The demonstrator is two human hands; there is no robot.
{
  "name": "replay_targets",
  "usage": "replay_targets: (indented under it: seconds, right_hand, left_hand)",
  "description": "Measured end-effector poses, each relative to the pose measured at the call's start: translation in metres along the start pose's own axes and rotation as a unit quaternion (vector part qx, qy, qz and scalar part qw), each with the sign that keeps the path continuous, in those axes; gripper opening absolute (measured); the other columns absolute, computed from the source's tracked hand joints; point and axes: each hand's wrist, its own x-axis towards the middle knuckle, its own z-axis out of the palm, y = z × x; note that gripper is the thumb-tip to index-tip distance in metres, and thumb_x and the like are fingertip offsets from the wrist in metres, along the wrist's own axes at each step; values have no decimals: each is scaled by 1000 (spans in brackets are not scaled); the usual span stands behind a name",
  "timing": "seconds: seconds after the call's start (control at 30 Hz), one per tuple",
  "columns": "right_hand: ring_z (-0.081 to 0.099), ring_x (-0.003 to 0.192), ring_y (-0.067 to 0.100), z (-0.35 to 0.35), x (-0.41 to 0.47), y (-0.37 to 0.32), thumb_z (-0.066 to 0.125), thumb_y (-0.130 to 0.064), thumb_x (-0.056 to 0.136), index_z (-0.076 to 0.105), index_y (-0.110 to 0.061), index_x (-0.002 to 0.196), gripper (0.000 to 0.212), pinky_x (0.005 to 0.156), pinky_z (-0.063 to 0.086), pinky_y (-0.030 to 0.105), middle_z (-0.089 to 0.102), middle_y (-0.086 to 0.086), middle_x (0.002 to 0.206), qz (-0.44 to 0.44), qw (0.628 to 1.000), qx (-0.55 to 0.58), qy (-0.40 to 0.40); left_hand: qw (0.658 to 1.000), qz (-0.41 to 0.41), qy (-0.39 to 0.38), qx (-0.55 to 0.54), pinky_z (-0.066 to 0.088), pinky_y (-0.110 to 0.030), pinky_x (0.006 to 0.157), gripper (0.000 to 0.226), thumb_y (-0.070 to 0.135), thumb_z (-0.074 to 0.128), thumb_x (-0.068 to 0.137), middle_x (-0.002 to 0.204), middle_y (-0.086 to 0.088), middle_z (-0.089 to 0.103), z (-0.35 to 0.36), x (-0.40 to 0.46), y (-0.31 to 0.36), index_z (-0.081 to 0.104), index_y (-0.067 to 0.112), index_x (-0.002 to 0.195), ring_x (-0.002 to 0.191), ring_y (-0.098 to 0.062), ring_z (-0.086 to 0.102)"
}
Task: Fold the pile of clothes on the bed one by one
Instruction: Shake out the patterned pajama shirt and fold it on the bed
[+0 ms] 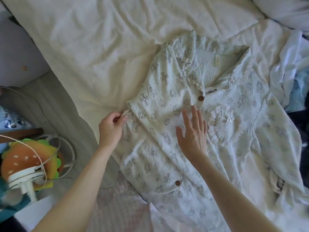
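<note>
A pale cream button-up shirt (160,101) printed with crosses and small cartoon figures lies spread on the bed, collar toward the far side, brown buttons down its front. My left hand (111,127) pinches the trimmed edge of the shirt's left sleeve at the bed's left side. My right hand (192,133) lies flat with straight, spread fingers on the shirt's front, next to a lace-trimmed patch (222,124). More rumpled white and blue clothes (291,77) are heaped at the right edge.
The cream bedsheet (93,47) stretches wrinkled to the far left. A pillow (284,9) sits at the top right. Beside the bed on the left are a burger-shaped cushion (26,158), white cables (66,148) and a white stand.
</note>
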Motion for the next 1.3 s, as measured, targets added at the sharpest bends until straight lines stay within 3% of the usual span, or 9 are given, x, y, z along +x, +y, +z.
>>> replay_targets:
  seconds: [0.23,0.37,0.5,0.67,0.83,0.93,1.1,1.2,1.3]
  right_hand:
    - [5,147,25,4,-20,22,45,-24,99,18,-22,151,59,119,11,43,5,5,159,24,998,35,-38]
    - [23,143,29,-2,-46,54,49,-22,97,32,-15,147,53,115,18,45,25,11,155,71,994,86,21]
    - [41,131,33,-16,-74,118,53,-15,94,46,-7,137,44,109,31,51,44,15,143,108,989,72,76]
    - [46,120,35,-40,-107,228,50,-12,93,51,-6,129,36,98,34,49,53,17,131,257,954,58,143]
    - [38,124,35,-54,-136,333,46,-16,90,44,-8,131,42,101,28,49,44,19,134,385,904,40,180]
    - [36,125,37,-47,-153,376,50,-28,88,34,-9,137,55,101,29,51,40,18,137,408,906,29,109]
    - [57,85,36,-40,-175,405,44,-24,90,58,-2,99,27,72,47,41,62,19,92,424,897,106,67]
    - [50,76,30,-49,-179,373,44,-18,93,55,-1,87,20,61,29,34,59,16,86,353,900,137,217]
    - [54,65,31,-63,-184,306,56,-6,87,61,1,81,10,55,28,28,59,16,77,173,910,145,348]
  left_hand:
    - [998,10,38,52,32,-13,70,20,12,56,93,99,-8,62,5,-9,11,58,2,109,81,-17,53]
    - [958,198,106,178,38,-38,87,28,1,51,89,115,-20,52,19,-50,41,51,-2,117,107,-33,48]
    - [894,305,-105,310,26,-54,111,39,12,46,95,145,-16,37,63,-104,55,47,10,134,139,-35,27]
    - [777,336,-306,436,-11,-51,115,57,34,30,101,156,-1,-22,142,-173,46,0,34,150,143,-26,-23]
    - [727,318,-366,487,-16,-54,107,59,37,31,100,153,1,-29,197,-218,24,-1,36,150,133,-27,-37]
    - [698,287,-372,541,-18,-56,104,58,42,29,98,147,4,-31,209,-220,10,-1,40,148,131,-28,-36]
    - [664,228,-395,593,-9,-57,110,57,48,30,98,150,7,-26,221,-206,14,2,45,148,139,-26,-28]
    - [679,206,-406,576,5,-50,114,51,46,31,98,159,5,-4,221,-206,36,18,41,148,146,-24,-10]
    - [836,93,-399,366,27,-36,106,38,37,39,100,149,2,36,217,-216,69,47,27,136,134,-15,34]
